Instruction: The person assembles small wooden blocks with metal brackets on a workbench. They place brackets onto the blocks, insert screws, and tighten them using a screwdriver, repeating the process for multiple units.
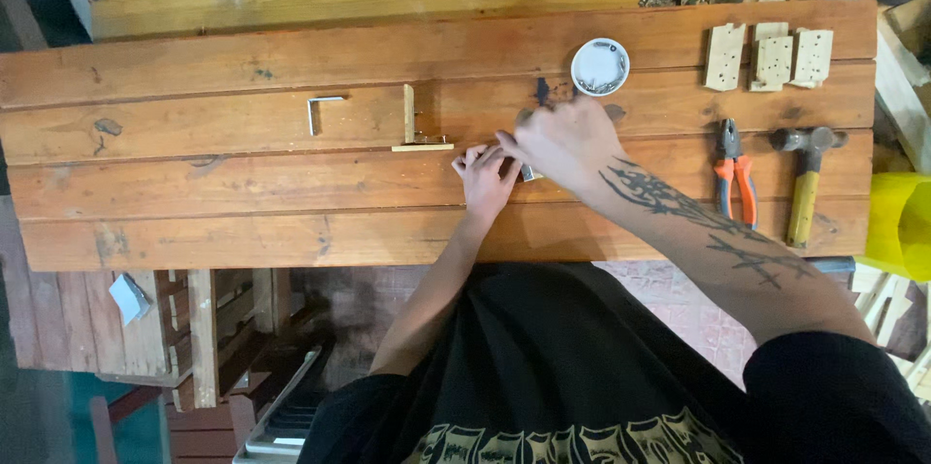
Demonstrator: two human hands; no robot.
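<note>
Both hands (529, 159) pinch a small metal piece (529, 173) — on planks (242, 197)

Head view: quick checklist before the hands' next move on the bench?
1. Left hand flat on the plank: ok.
2. Right hand over a small metal piece; grip: cannot tell.
3. Wooden corner piece beside the left hand, untouched: ok.
4. White dish of small hardware near the right hand: ok.
5. Pliers and hammer lying apart from both hands: ok.

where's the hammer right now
In the head view the hammer lies on the right end of the wooden bench, just right of the orange-handled pliers, below the small wooden blocks.
</note>
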